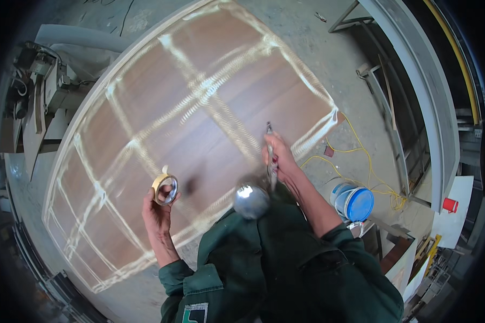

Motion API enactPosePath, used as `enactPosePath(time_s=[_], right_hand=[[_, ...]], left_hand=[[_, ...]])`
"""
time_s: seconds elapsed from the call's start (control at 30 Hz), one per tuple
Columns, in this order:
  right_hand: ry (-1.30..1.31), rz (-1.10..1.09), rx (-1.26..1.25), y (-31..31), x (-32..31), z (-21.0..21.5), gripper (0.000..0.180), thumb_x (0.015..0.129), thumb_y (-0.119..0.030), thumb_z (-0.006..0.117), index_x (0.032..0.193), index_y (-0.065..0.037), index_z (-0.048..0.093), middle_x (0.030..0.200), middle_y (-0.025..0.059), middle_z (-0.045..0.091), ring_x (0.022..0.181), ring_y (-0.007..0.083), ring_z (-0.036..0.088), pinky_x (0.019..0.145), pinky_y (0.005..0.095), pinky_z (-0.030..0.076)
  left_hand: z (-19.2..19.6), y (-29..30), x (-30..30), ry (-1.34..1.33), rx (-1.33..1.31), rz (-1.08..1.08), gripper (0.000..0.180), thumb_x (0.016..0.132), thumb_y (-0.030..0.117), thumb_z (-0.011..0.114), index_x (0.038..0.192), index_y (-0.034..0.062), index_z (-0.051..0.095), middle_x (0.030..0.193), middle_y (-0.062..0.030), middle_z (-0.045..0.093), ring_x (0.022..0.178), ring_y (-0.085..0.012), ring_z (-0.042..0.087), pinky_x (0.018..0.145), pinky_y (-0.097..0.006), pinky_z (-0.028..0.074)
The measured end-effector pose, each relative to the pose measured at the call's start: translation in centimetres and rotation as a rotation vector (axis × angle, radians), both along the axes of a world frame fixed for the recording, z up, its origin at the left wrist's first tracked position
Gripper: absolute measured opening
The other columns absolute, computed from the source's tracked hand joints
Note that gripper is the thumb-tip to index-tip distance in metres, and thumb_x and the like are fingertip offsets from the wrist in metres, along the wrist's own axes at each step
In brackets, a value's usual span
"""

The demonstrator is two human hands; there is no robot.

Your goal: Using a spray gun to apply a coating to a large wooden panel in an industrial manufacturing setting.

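My left hand (157,215) is closed around a roll of masking tape (159,181), with a short loose end sticking up from it. It is held over a large brown panel (229,126) marked by a grid of pale, scuffed bands. Over the panel's near right part, my right hand (278,151) grips a slim silver metal tool (274,169) lengthwise. The tool's narrow tip pokes out beyond the fingers; its exact kind is hard to make out. Close in front of my green jacket (231,242) appears a shiny, rounded silver thing (250,202), not clearly joined to either hand.
Right of the panel, a blue-lidded bucket (355,203) stands on the concrete floor beside a tangled yellow cord (396,199). A long grey curved frame (420,70) rises farther right, with a small red container (450,205) near it. Machinery (43,81) stands at far left.
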State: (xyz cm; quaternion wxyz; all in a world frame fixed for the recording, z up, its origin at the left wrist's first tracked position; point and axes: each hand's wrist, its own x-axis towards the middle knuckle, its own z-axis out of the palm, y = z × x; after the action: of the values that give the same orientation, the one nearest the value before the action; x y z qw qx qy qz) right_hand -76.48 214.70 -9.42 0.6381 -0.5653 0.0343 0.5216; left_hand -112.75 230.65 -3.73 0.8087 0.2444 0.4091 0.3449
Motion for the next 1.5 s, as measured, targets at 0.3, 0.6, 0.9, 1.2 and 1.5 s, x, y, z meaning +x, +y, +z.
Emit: enactPosePath(time_s=[0.3, 0.6, 0.9, 1.2, 1.5], right_hand=[[0.356, 0.255, 0.087, -2.4, 0.3, 8.0, 0.043, 0.108, -0.029, 0.052, 0.146, -0.009, 0.054, 0.078, 0.0056, 0.059, 0.057, 0.0158, 0.053, 0.073, 0.0366, 0.049], [0.355, 0.375, 0.100, -2.3, -0.4, 8.2, 0.037, 0.111, -0.033, 0.054, 0.136, -0.006, 0.058, 0.076, 0.0085, 0.062, 0.048, 0.0152, 0.049, 0.062, 0.0358, 0.051], [0.329, 0.414, 0.009, -1.6, -1.9, 9.0, 0.037, 0.111, -0.034, 0.054, 0.132, -0.005, 0.061, 0.075, 0.0083, 0.063, 0.049, 0.0146, 0.050, 0.063, 0.0350, 0.052], [0.293, 0.401, 0.044, -1.5, -2.2, 9.3, 0.046, 0.111, -0.030, 0.055, 0.149, -0.005, 0.053, 0.078, 0.0091, 0.064, 0.051, 0.0149, 0.053, 0.064, 0.0338, 0.053], [0.256, 0.403, 0.039, -1.4, -2.0, 9.2, 0.050, 0.110, -0.028, 0.056, 0.154, -0.004, 0.049, 0.079, 0.0099, 0.065, 0.052, 0.0146, 0.054, 0.062, 0.0323, 0.053]], left_hand=[[1.5, -2.2, 9.9, 0.255, 0.124, -0.439, 0.030, 0.098, 0.021, 0.056, 0.099, -0.0040, 0.072, 0.118, -0.0124, 0.073, 0.110, -0.0199, 0.062, 0.099, -0.031, 0.043], [-0.5, -4.6, 12.9, 0.246, 0.167, -0.653, 0.029, 0.103, 0.028, 0.055, 0.099, 0.0033, 0.070, 0.103, -0.0048, 0.062, 0.103, -0.0167, 0.055, 0.099, -0.030, 0.039], [-1.0, -4.0, 13.1, 0.176, 0.128, -0.728, 0.030, 0.103, 0.028, 0.056, 0.102, 0.0023, 0.072, 0.110, -0.0081, 0.061, 0.110, -0.0187, 0.054, 0.103, -0.031, 0.038], [-0.7, -4.2, 12.7, 0.146, 0.137, -0.673, 0.029, 0.101, 0.025, 0.055, 0.100, 0.0009, 0.071, 0.105, -0.0065, 0.071, 0.108, -0.0166, 0.059, 0.105, -0.031, 0.038], [-0.3, -4.1, 12.9, 0.268, 0.221, -0.684, 0.026, 0.101, 0.024, 0.056, 0.099, 0.0030, 0.071, 0.105, -0.0053, 0.070, 0.105, -0.0154, 0.058, 0.102, -0.030, 0.039]])
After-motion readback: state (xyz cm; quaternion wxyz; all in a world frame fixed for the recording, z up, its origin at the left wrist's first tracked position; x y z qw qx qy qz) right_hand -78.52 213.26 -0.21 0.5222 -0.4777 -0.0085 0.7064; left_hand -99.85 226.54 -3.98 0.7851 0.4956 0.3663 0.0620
